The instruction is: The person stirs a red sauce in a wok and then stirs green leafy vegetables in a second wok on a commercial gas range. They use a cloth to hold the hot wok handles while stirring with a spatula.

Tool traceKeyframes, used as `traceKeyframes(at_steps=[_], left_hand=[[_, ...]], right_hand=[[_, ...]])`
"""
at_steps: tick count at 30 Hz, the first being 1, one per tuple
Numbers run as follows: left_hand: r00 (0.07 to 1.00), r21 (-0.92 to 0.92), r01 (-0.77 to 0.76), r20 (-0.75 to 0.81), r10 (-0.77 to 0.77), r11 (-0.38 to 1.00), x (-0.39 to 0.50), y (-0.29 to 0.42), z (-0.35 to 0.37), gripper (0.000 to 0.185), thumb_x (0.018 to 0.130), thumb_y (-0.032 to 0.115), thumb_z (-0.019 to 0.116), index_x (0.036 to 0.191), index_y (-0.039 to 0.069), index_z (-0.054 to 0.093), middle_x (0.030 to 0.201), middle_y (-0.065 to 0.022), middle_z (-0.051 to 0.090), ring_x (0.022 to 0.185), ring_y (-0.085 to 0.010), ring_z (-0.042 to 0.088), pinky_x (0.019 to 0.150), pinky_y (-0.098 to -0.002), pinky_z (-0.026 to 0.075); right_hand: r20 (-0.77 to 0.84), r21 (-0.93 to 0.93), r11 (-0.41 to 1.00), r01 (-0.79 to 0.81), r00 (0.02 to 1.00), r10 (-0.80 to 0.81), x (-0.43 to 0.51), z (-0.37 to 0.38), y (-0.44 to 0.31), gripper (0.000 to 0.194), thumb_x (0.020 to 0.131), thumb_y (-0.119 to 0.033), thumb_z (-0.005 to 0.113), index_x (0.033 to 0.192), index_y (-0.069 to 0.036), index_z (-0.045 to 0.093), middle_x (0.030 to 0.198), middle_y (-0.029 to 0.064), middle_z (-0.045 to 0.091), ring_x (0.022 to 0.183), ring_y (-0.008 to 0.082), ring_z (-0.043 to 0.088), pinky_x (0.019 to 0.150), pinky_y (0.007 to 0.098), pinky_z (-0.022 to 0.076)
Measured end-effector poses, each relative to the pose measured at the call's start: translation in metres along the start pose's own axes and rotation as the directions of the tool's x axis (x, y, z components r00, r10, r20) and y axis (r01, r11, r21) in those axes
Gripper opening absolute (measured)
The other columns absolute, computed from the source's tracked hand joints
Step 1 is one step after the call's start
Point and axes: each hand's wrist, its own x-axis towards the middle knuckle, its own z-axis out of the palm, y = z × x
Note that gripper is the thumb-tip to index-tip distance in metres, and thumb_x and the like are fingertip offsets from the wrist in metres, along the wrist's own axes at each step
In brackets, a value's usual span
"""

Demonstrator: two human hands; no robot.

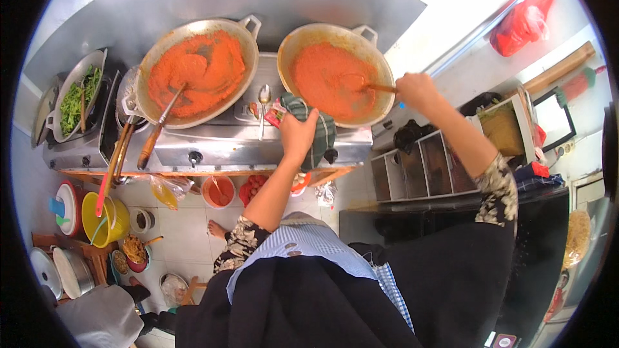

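Note:
My right hand (417, 92) grips the wooden handle (382, 88) of a stirring tool whose head sits in orange-red paste (329, 77) in the right metal wok (385, 60). A folded green checked cloth (323, 141) is under my left hand (297, 133), at that wok's near left rim. Beside my left fingers is a small red packet (273, 115); whether the hand holds it too, I cannot tell. In the left wok (140, 89) more orange-red paste (193, 70) holds a wooden-handled spatula (159, 130). Between the woks lies a metal spoon (263, 106).
Both woks stand on a steel gas stove (227, 147). Farther left, a pan (99, 65) holds chopped greens (72, 108). Below are a yellow bucket (104, 220) and a tub of red sauce (217, 192). Another person's grey-clothed body (99, 316) is at lower left. A drawer cabinet (425, 166) stands right.

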Motion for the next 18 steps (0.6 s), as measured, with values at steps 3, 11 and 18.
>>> traceKeyframes(at_steps=[3, 11, 18], left_hand=[[1.000, 0.017, -0.021, -0.007, 0.021, 1.000, 0.003, 0.000, -0.002, 0.043, 0.077, 0.034, 0.075, 0.089, -0.007, 0.066, 0.091, -0.0270, 0.068, 0.090, -0.0425, 0.066, 0.082, -0.0468, 0.051], [0.997, 0.047, -0.076, 0.020, 0.075, 0.996, 0.008, 0.005, -0.006, 0.039, 0.076, 0.030, 0.072, 0.084, -0.008, 0.065, 0.086, -0.0269, 0.068, 0.087, -0.0427, 0.066, 0.080, -0.0462, 0.050], [0.999, 0.094, -0.009, 0.043, 0.005, 0.996, 0.022, -0.004, -0.008, 0.043, 0.074, 0.028, 0.071, 0.081, -0.014, 0.063, 0.080, -0.0313, 0.066, 0.081, -0.0457, 0.065, 0.077, -0.0467, 0.051]], right_hand=[[0.010, 0.239, 0.971, -0.002, 1.000, -0.001, -0.001, 0.024, -0.022, 0.027, 0.085, -0.033, 0.065, 0.084, -0.007, 0.073, 0.081, 0.0150, 0.070, 0.080, 0.0336, 0.069, 0.069, 0.0466, 0.0548], [-0.003, 0.433, 0.854, -0.289, 0.947, 0.322, 0.015, 0.045, -0.090, 0.031, 0.087, -0.032, 0.063, 0.083, -0.003, 0.071, 0.082, 0.0202, 0.069, 0.082, 0.0360, 0.069, 0.071, 0.0467, 0.0551], [-0.082, 0.681, 0.707, -0.190, 0.940, 0.331, 0.019, 0.031, -0.102, 0.031, 0.084, -0.029, 0.065, 0.089, 0.001, 0.069, 0.092, 0.0227, 0.070, 0.086, 0.0382, 0.069, 0.075, 0.0482, 0.0549]])
